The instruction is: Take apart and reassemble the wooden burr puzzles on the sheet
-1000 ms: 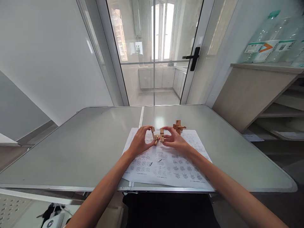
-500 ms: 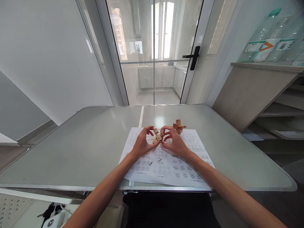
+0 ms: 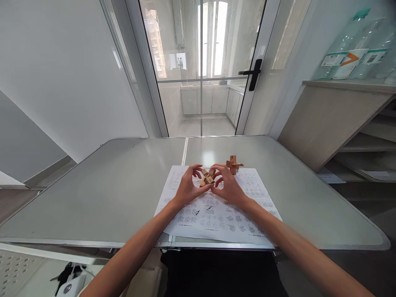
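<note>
Between my two hands is a wooden burr puzzle (image 3: 207, 178), made of interlocking notched blocks, with dark marks on at least one piece. My left hand (image 3: 188, 185) grips it from the left, fingers curled behind and thumb at the front. From the right, my right hand (image 3: 227, 185) holds it the same way, the two thumbs almost meeting. Beneath lies a large white paper sheet (image 3: 216, 227) printed with small line diagrams. A second wooden puzzle (image 3: 233, 164), cross-shaped with a dark mark on its upright piece, stands just beyond my right hand at the sheet's far edge.
The grey table (image 3: 108, 198) has a metal rim and a seam down its middle. A glass door (image 3: 216, 99) with a black handle (image 3: 254, 75) rises behind it. At right, plastic bottles (image 3: 349, 53) stand on a wooden shelf unit (image 3: 328, 119).
The pieces between my hands have shifted closer together, and the front block has turned and moved slightly right. Both hands stay almost in place; the view has shifted a little.
</note>
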Demonstrator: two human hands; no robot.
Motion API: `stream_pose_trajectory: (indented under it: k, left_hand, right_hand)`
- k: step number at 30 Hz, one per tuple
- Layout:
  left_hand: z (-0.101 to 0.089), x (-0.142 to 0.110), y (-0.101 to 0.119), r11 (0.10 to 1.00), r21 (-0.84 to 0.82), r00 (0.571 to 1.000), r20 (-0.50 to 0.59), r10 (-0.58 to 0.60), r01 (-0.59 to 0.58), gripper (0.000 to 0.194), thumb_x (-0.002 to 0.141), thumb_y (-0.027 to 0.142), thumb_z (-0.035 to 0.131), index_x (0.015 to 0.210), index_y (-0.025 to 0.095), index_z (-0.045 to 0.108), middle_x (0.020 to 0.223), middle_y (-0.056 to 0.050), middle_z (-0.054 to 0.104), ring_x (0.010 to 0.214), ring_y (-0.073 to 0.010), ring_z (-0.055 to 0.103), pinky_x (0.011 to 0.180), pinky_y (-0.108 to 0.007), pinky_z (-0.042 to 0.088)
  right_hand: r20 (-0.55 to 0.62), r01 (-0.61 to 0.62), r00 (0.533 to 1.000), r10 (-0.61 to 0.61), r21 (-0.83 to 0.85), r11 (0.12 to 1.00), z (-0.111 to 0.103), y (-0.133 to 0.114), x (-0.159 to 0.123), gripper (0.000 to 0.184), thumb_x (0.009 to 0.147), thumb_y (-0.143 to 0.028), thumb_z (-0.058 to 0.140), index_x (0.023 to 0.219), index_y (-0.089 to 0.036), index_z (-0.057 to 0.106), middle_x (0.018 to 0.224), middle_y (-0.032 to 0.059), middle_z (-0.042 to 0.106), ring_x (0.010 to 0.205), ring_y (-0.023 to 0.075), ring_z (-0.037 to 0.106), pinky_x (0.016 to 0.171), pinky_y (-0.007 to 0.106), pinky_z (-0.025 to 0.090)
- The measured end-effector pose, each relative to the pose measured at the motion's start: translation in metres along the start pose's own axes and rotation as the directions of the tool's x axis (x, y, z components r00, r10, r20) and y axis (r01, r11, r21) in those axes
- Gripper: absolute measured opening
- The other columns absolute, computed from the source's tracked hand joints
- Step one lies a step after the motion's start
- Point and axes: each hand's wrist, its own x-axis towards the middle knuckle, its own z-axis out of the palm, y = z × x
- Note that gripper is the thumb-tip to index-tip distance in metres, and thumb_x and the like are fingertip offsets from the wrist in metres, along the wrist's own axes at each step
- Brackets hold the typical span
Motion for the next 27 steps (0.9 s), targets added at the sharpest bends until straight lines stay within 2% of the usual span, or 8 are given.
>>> stream_pose_trajectory:
  k: [5, 12, 18, 23, 27]
  left_hand:
    - [0.0023, 0.0002, 0.0012, 0.999, 0.030, 1.000, -0.013, 0.015, -0.014, 0.069, 0.077, 0.043, 0.091, 0.131, 0.027, 0.052, 0.110, -0.005, 0.066, 0.088, -0.0202, 0.065, 0.084, -0.039, 0.059]
    - [0.0050, 0.0001, 0.0009, 0.999, 0.034, 0.999, -0.036, 0.004, -0.003, 0.066, 0.077, 0.043, 0.090, 0.129, 0.026, 0.052, 0.108, -0.005, 0.066, 0.086, -0.0190, 0.064, 0.081, -0.037, 0.058]
    - [0.0060, 0.0003, 0.0031, 1.000, 0.022, 0.999, -0.041, -0.002, 0.003, 0.065, 0.078, 0.046, 0.089, 0.127, 0.025, 0.052, 0.106, -0.004, 0.065, 0.085, -0.0188, 0.063, 0.081, -0.037, 0.058]
    - [0.0070, -0.0002, 0.0030, 1.000, 0.008, 0.998, -0.056, -0.013, 0.013, 0.067, 0.076, 0.049, 0.091, 0.126, 0.025, 0.054, 0.105, -0.004, 0.063, 0.085, -0.0188, 0.064, 0.082, -0.038, 0.058]
    - [0.0075, 0.0002, 0.0018, 0.998, -0.023, 0.998, -0.039, -0.057, 0.056, 0.070, 0.073, 0.048, 0.093, 0.127, 0.025, 0.056, 0.106, -0.003, 0.062, 0.085, -0.0180, 0.063, 0.083, -0.036, 0.057]
  right_hand:
    - [-0.006, 0.026, 1.000, -0.027, -0.114, 0.993, 0.0005, 0.0018, -0.0011, 0.059, 0.085, -0.017, 0.067, 0.137, -0.033, 0.044, 0.140, 0.0106, 0.053, 0.092, 0.0240, 0.071, 0.063, 0.039, 0.066]
    - [0.028, 0.071, 0.997, -0.067, -0.222, 0.972, 0.0034, 0.0002, -0.0024, 0.057, 0.086, -0.011, 0.061, 0.137, -0.032, 0.044, 0.140, 0.0109, 0.054, 0.094, 0.0253, 0.071, 0.057, 0.037, 0.062]
    - [0.032, 0.077, 0.997, -0.071, -0.233, 0.969, 0.0061, -0.0044, -0.0045, 0.062, 0.084, -0.007, 0.061, 0.137, -0.034, 0.043, 0.143, 0.0106, 0.053, 0.102, 0.0278, 0.071, 0.068, 0.041, 0.066]
    - [-0.001, 0.075, 0.997, -0.078, -0.264, 0.961, 0.0069, -0.0051, -0.0045, 0.061, 0.084, -0.009, 0.064, 0.137, -0.032, 0.043, 0.140, 0.0120, 0.054, 0.103, 0.0283, 0.071, 0.066, 0.040, 0.066]
    - [-0.006, 0.106, 0.994, -0.109, -0.196, 0.975, 0.0079, -0.0048, -0.0050, 0.062, 0.084, -0.011, 0.066, 0.138, -0.031, 0.043, 0.140, 0.0119, 0.053, 0.104, 0.0273, 0.070, 0.075, 0.043, 0.068]
